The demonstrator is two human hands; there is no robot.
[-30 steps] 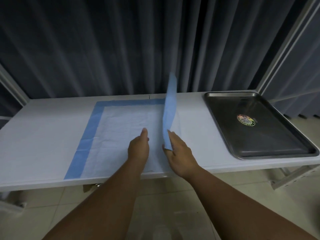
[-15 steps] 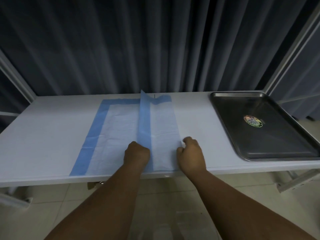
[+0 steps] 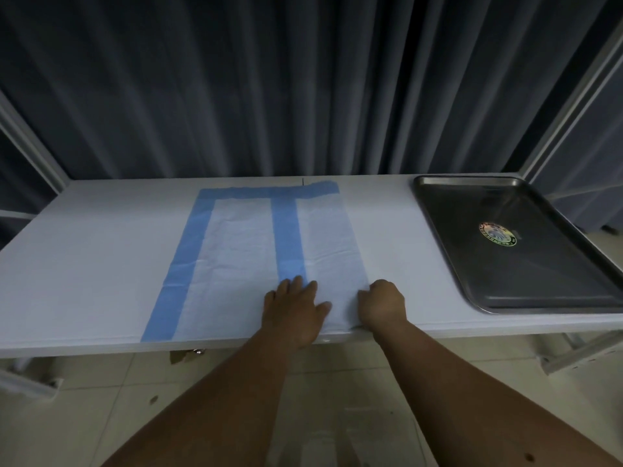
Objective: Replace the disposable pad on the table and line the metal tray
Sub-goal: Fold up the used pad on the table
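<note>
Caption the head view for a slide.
Left hand flat on a folded blue-edged pad, right hand gripping its near fold; unlined tray to the right.

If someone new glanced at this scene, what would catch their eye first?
Probably the blue-bordered pad at the white table's middle, folded over on itself, with the left hand flat on it and the right hand curled at its fold. Next, the dark metal tray at right, bearing a round sticker.

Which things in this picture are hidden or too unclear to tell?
Head view only:
- Sticker in the metal tray: print too small to read.
- Tray's right corner: cut off by the frame edge.
- Right hand grip on the pad: fingertips hidden under the knuckles.
- Pad's near edge: covered partly by the left hand.
</note>
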